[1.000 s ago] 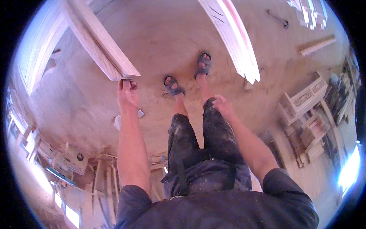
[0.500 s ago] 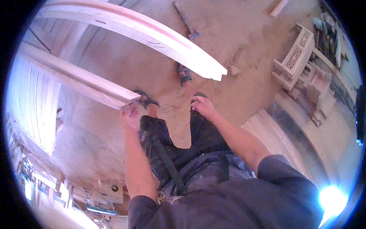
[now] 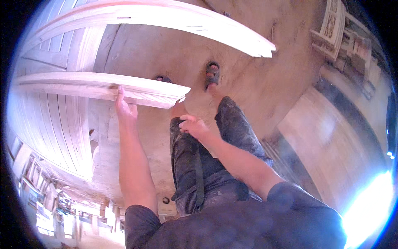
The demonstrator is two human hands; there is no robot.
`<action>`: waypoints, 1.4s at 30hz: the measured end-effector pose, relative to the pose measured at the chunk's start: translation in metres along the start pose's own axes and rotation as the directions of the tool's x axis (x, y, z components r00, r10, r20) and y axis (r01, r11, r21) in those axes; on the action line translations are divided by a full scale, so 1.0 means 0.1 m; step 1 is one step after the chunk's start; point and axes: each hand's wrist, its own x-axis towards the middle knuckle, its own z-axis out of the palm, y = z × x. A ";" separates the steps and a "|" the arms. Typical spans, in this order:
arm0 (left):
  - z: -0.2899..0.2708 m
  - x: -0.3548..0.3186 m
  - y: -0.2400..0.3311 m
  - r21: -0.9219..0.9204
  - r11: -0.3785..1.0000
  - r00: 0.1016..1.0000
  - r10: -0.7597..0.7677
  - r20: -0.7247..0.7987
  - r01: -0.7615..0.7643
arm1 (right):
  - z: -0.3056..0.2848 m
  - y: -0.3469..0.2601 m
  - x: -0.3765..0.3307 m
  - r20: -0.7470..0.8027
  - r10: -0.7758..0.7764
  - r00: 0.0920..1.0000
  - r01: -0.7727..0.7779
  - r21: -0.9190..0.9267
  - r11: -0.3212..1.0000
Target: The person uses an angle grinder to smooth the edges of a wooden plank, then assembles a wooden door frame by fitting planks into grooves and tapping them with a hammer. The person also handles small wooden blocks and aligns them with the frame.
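Note:
My left hand (image 3: 124,108) is closed on the lower edge of the near wooden rail (image 3: 99,85), a pale, grooved length of timber, with one digit reaching up over its face. This rail sticks out from a slatted wooden panel (image 3: 58,128), and its notched free end lies before my legs. My right hand (image 3: 194,125) hovers just short of that end, above my left thigh, its fingers curled. Whether anything sits inside those fingers is hidden. A second pale rail (image 3: 186,21), bowed by the lens, runs across farther off, and neither hand touches it.
Carved wooden furniture (image 3: 331,29) stands at the far right, with wooden pieces below it. Broad boards (image 3: 323,128) lie along the right side. My sandalled feet (image 3: 212,74) are on the dusty brown floor (image 3: 257,91). Lumber and clutter (image 3: 54,195) fill the lower left.
My left hand has moved from the near rail's end to farther left along it. My right hand has come leftward from my right knee. The rails appear farther right in view.

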 end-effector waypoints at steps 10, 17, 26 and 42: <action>0.19 0.10 0.06 0.223 0.974 0.993 0.056 -0.106 -0.031 | 0.04 0.73 -0.15 -0.103 0.125 0.987 -0.058 0.500 0.864; 1.20 -0.18 -0.03 0.253 0.967 0.995 0.049 -0.088 -0.025 | 0.14 0.99 -0.30 -0.215 0.258 0.942 -0.031 0.710 0.704; 1.35 -0.29 0.16 0.391 0.917 0.996 -0.061 -0.059 0.080 | 0.31 -0.23 -0.05 -0.308 -0.096 0.946 0.321 0.864 0.387; 1.47 -0.38 0.23 0.416 0.887 0.979 -0.190 -0.073 0.203 | 0.02 -1.47 -0.03 -0.461 -0.042 0.887 0.452 0.882 -0.130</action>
